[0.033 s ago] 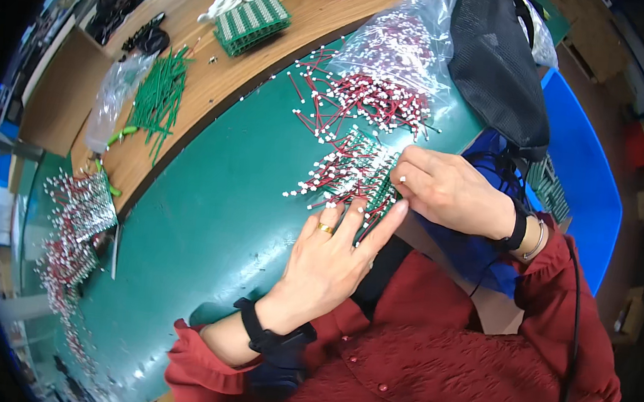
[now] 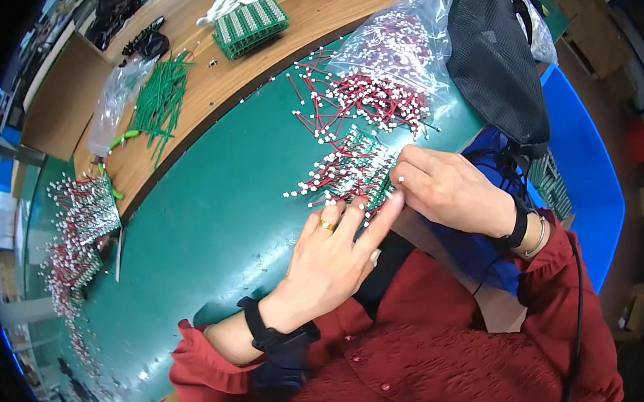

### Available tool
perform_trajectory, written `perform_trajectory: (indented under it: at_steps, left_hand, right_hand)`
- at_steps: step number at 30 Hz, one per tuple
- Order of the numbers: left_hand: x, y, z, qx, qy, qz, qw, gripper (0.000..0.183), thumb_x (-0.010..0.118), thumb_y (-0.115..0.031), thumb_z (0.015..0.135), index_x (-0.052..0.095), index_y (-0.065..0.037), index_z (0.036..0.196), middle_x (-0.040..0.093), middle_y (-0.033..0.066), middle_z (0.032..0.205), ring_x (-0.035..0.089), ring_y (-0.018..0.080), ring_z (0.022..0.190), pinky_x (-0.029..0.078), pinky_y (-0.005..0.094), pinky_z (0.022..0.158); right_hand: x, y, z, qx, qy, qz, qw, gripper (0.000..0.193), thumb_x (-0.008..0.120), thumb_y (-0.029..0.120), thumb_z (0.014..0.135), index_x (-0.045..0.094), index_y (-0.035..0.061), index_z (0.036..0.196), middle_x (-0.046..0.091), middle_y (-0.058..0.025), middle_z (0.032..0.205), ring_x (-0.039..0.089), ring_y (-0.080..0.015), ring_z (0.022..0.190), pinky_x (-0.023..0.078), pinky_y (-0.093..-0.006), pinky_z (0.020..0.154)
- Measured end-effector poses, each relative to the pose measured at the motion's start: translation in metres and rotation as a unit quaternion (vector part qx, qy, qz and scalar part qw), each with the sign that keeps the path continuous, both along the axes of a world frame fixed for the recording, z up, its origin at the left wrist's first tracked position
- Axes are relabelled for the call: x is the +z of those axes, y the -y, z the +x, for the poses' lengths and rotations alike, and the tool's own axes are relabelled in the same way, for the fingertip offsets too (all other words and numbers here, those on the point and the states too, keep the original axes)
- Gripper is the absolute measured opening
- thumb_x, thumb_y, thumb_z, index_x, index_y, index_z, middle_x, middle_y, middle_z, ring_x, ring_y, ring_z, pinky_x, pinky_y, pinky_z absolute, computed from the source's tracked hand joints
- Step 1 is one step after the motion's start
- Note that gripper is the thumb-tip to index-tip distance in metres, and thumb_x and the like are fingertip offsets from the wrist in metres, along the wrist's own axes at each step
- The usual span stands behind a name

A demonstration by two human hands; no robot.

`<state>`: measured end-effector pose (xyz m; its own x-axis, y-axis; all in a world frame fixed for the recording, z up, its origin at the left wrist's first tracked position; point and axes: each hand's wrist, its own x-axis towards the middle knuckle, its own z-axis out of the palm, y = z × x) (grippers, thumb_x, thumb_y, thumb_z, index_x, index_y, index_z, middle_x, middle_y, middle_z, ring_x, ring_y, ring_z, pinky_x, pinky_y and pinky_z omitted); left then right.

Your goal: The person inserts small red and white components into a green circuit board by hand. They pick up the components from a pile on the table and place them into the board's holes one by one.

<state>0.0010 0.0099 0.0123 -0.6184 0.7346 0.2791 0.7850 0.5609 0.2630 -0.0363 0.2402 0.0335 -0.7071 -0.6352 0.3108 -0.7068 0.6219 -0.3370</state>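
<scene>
Wiring of circuit board (image 2: 383, 180) apparently in hand, on green table (image 2: 207, 190); fine pinch, steady board called for; white plug (image 2: 402, 178) seemingly pinched by right hand (image 2: 451, 190), at three o'clock; left hand (image 2: 319, 267) spread at seven, wires touched, nothing gripped; board crowded by wire pile (image 2: 382, 102) at twelve.

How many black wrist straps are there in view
2: one black strap on the left wrist, another strap on the right wrist. More could hide under the red sleeves.
</scene>
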Motion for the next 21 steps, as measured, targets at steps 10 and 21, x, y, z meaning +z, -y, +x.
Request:
perform_trajectory:
  at_steps: [10, 21]
  left_hand:
    - [-0.006, 0.001, -0.002, 0.015, 0.039, 0.028, 0.999, 0.082, 0.076, -0.017, 0.072, 0.040, -0.004, 0.145, 0.051, 0.0125, 0.120, 0.049, 0.0315, 0.105, 0.044, 0.0425, 0.089]
    - [-0.013, 0.002, -0.001, 0.008, 0.012, 0.046, 0.999, 0.084, 0.076, -0.013, 0.070, 0.039, -0.004, 0.145, 0.051, 0.0151, 0.123, 0.050, 0.0325, 0.109, 0.044, 0.0422, 0.089]
  right_hand:
    - [-0.001, -0.006, -0.010, 0.005, 0.071, -0.071, 0.995, 0.012, 0.064, -0.001, 0.079, 0.056, 0.0022, 0.086, 0.053, -0.0110, 0.079, 0.060, -0.0323, 0.069, 0.049, -0.0404, 0.060]
    - [0.003, -0.004, -0.013, 0.020, 0.058, -0.042, 0.997, 0.016, 0.066, -0.003, 0.075, 0.054, 0.0036, 0.083, 0.054, -0.0104, 0.078, 0.060, -0.0318, 0.067, 0.049, -0.0402, 0.058]
